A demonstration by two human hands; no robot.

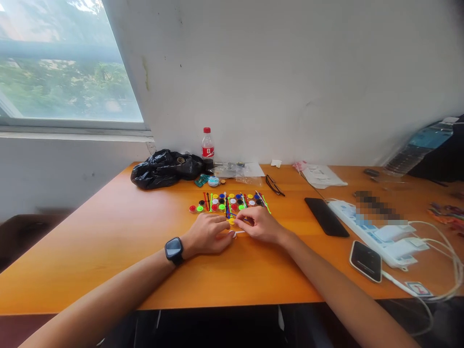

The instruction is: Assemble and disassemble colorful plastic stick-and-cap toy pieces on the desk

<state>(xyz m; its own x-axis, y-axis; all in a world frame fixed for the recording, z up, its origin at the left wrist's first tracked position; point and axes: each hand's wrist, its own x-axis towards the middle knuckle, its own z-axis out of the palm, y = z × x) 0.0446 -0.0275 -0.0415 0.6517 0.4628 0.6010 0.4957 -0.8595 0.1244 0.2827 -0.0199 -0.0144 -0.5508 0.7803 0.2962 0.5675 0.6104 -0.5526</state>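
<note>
My left hand (207,233), with a dark smartwatch on its wrist, lies low over the table, fingers stretched forward and thumb apart from them. Its thumb tip is at a small white disc (234,235) with a white stick beside it. My right hand (261,224) is closed in a pinch just right of a small yellow disc (231,221); whatever lies between its fingertips is too small to make out. Beyond both hands, several coloured discs, among them a red disc (192,209) and a green disc (200,209), lie in rows with thin coloured sticks (208,201) between them.
At the back are a black plastic bag (163,169), a cola bottle (208,147), a round tin (213,181) and glasses (274,185). To the right lie a black phone (326,217), a power strip (366,232) with white cables and another phone (366,261).
</note>
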